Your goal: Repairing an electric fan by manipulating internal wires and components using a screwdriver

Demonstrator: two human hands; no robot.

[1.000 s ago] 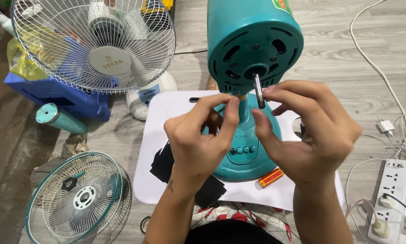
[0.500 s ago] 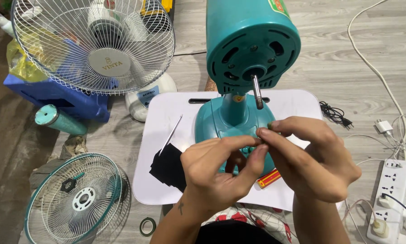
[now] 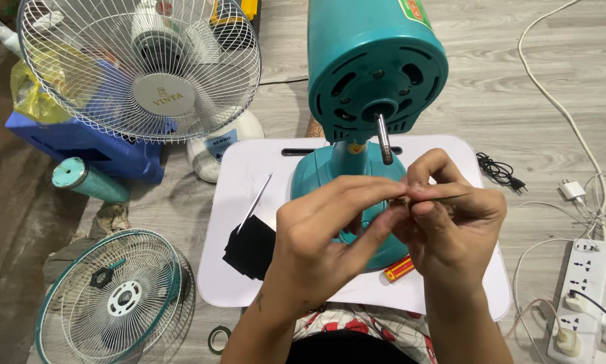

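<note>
- Head view: the teal plastic fan motor housing [image 3: 377, 74] stands on its rounded teal base [image 3: 323, 178] in the middle of a white rounded-corner lap tray [image 3: 249, 283] that lies on the grey wood-grain floor [image 3: 518, 87].
- The housing's round face is tilted toward the camera, with curved vent slots around a dark hub. A bare steel motor shaft [image 3: 384, 140] sticks out of that hub; its long axis runs down the picture and a little right, with the free tip pointing toward the hands.
- The left hand [image 3: 330, 236] and the right hand [image 3: 451, 222] meet just below the shaft tip, in front of the base. Their fingers are curled and the fingertips pressed together on something thin and small between them; it is too hidden to tell what it is.
- A red and yellow screwdriver handle [image 3: 398, 269] lies on the tray beneath the hands, and a piece of black fabric [image 3: 252, 248] rests at the tray's left part, a thin metal rod [image 3: 256, 201] just above it.
- At upper left stands a white fan with a wire grille [image 3: 141, 67]; a loose teal-rimmed wire guard [image 3: 114, 296] lies at lower left.
- A white power strip [image 3: 586, 296] sits on the floor at lower right.
</note>
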